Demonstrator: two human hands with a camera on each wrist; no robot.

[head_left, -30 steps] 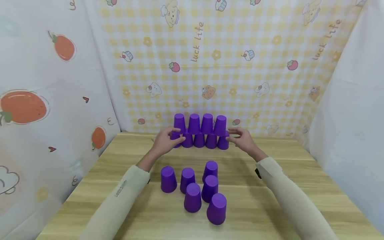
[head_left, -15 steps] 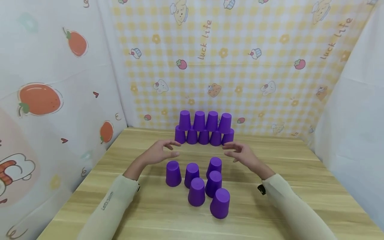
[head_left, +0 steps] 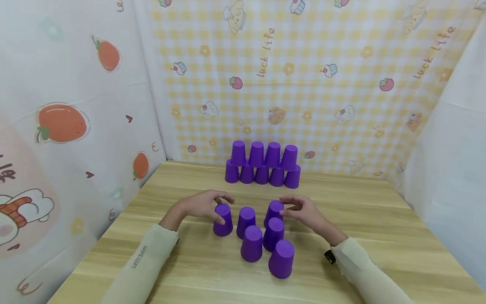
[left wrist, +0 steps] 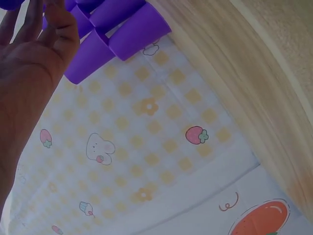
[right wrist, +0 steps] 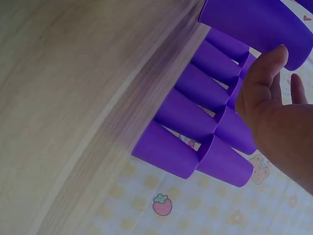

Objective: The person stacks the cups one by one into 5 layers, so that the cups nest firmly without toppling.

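In the head view my left hand point(head_left: 203, 204) is at the leftmost loose purple cup point(head_left: 223, 226), thumb across its near side and fingers extended past its top. My right hand point(head_left: 303, 212) reaches the rearmost loose cup point(head_left: 273, 213) from the right, fingertips right at its upper side. The right wrist view shows that thumb point(right wrist: 274, 61) overlapping a purple cup point(right wrist: 259, 27), with the other fingers relaxed. Only part of a cup point(left wrist: 9, 4) shows beside the left fingers in the left wrist view. These cups stand upside down on the wooden table point(head_left: 190, 270).
Behind the hands stands a two-level wall of upside-down purple cups, an upper row point(head_left: 257, 155) on a lower row point(head_left: 262, 175). More loose cups are near the front, among them a nearest one point(head_left: 282, 259). A checked cloth point(head_left: 303, 93) hangs behind the table.
Both hands have drawn back from the two ends of the cup wall toward the loose cups in front. The wall and the loose cups stand as before; the head view has shifted slightly.
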